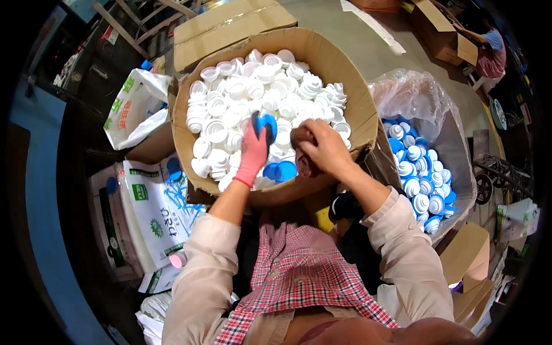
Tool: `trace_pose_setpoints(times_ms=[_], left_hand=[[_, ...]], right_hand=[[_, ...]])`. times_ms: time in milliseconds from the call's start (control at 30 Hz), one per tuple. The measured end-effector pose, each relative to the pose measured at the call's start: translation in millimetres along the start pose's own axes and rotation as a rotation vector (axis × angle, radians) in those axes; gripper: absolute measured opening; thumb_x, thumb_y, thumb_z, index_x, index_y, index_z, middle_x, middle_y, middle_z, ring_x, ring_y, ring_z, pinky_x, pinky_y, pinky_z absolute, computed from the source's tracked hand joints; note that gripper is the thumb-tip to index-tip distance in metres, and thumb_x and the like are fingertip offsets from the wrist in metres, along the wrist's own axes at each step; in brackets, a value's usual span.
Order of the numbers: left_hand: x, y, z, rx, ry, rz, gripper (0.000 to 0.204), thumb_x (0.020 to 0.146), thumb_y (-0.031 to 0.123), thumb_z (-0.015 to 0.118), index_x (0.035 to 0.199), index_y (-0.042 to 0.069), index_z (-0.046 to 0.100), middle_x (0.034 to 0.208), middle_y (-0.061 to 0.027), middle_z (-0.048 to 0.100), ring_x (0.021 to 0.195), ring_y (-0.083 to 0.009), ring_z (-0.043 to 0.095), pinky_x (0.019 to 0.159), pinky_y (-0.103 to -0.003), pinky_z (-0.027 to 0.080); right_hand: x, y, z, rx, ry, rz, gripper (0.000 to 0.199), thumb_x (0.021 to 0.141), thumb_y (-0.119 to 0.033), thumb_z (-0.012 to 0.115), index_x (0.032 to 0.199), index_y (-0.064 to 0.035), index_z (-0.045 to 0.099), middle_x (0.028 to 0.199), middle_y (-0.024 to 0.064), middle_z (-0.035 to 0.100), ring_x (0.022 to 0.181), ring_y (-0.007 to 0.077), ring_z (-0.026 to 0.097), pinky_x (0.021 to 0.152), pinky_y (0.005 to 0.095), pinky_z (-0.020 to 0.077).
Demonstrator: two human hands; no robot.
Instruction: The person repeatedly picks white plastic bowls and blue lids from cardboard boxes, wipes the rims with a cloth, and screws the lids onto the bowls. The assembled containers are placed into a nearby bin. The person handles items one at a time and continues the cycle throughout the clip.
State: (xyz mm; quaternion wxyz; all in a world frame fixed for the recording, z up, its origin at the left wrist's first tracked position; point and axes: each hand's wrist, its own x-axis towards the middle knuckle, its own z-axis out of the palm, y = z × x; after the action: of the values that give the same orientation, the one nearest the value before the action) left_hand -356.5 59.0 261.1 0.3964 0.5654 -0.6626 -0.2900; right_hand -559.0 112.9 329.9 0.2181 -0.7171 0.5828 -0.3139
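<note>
A red-and-white checked apron (305,276) lies nearest the camera, flanked by the beige sleeves (204,253) of the person's two arms, both reaching forward into a large cardboard bin (330,57). White stepped caps (236,92) fill that bin in a loose heap. The left hand (254,150), in a pink glove with dark fingers, is closed around a blue cap (268,123) just above the heap, left of the right hand. The right hand (325,144) is bare, its fingers curled in over the bin's right side — whether it pinches anything, I cannot tell. Between the hands and nearer the person, blue lids (286,170) lie on the white caps close to the bin's near edge. To the right stands a box lined with clear plastic (414,95), holding blue-and-white caps (422,178); on the left lies a white printed sack (146,213) — a small pink cap (178,260) sits by its lower edge. At upper right, a co-worker (493,56) reaches toward an open carton (440,37).
</note>
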Motion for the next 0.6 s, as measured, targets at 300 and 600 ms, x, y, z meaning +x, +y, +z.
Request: trace_pose_setpoints(times_ms=[300, 600], left_hand=[[1, 20, -36, -0.99, -0.322, -0.02, 0.056, 0.096, 0.042, 0.036, 0.133, 0.0, 0.046, 0.121, -0.0226, 0.059, 0.112, -0.0318, 0.059, 0.099, -0.044, 0.046], [-33, 24, -35, -0.233, -0.325, 0.38, 0.046, 0.093, 0.022, 0.059, 0.13, 0.0, 0.042, 0.118, -0.0158, 0.059, 0.11, -0.022, 0.057, 0.096, -0.035, 0.046]], right_hand=[[5, -29, 32, 0.101, 0.113, -0.381, 0.036, 0.078, -0.01, 0.066, 0.112, -0.0154, 0.058, 0.093, 0.0101, 0.053, 0.084, 0.0323, 0.06, 0.068, 0.0388, 0.0519], [9, -63, 30, 0.107, 0.226, -0.411, 0.035, 0.077, -0.012, 0.068, 0.111, -0.012, 0.058, 0.092, 0.0105, 0.052, 0.08, 0.0324, 0.06, 0.063, 0.0403, 0.0499]])
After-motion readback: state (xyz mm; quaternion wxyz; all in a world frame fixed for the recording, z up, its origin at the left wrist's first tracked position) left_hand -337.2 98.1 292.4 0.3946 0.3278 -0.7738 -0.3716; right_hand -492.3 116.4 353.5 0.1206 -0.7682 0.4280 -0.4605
